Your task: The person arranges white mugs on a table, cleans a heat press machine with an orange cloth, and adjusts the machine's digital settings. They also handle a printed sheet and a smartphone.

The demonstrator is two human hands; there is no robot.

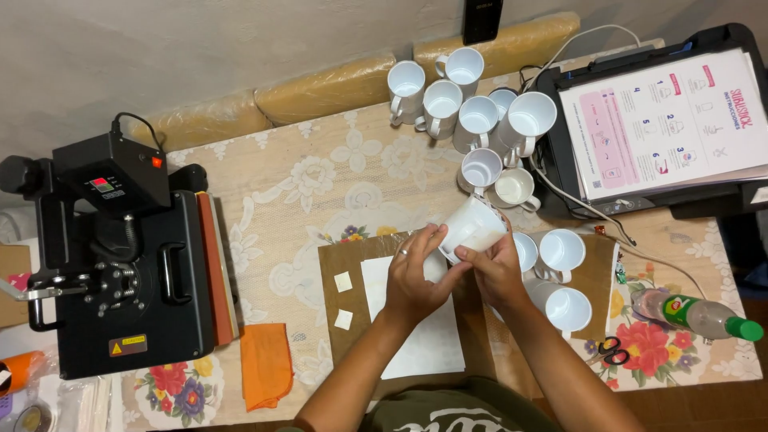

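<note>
Two hands hold one white mug (472, 228) above the middle of the table (320, 172), in the view from the head camera. The mug lies tilted on its side, with its open mouth toward the back right. The left hand (416, 276) is curled around the mug's lower end, and its fingers press on the side. The right hand (496, 268) is closed on the mug from the other side, with the fingertips on its wall. Under the hands lie a white sheet of paper (416, 332) and a brown sheet (352, 272) with two small pale squares on it.

Many more white mugs (480, 112) stand near the back edge, and a few (560, 276) stand just right of the hands. A black heat press (128, 264) sits at the left edge. An orange cloth (266, 364) lies near the front edge. A printer (640, 120) with a printed page fills the back right corner. A bottle with a green cap (704, 316) and small scissors (612, 350) lie near the right edge.
</note>
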